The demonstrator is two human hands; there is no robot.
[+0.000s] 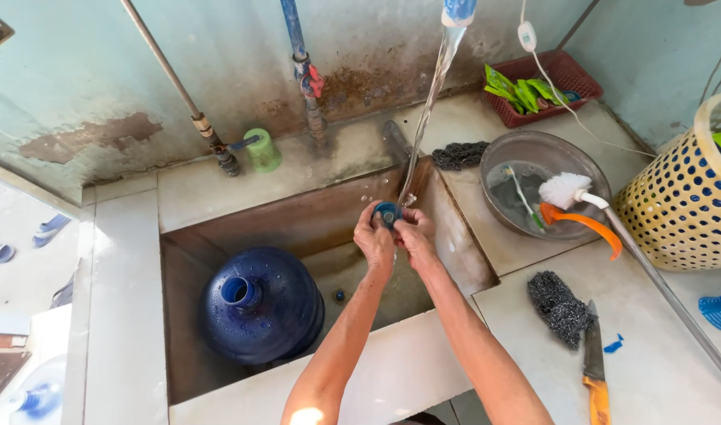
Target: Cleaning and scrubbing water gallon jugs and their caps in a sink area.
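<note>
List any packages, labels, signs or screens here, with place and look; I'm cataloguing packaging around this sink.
Green sachet packets: several flat glossy pouches, bright green, lying in the red plastic basket at the counter's back right corner.
No signs or screens show; any labels are too small to tell.
Both hands, left hand and right hand, hold a small round blue cap under the water stream, not a package.

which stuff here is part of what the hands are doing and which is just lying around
In use: left hand, right hand, small blue cap, water stream, sink, big blue water jug.

Lying about: knife, steel scourer, white brush, metal basin, yellow basket, red tray, green cup.
</note>
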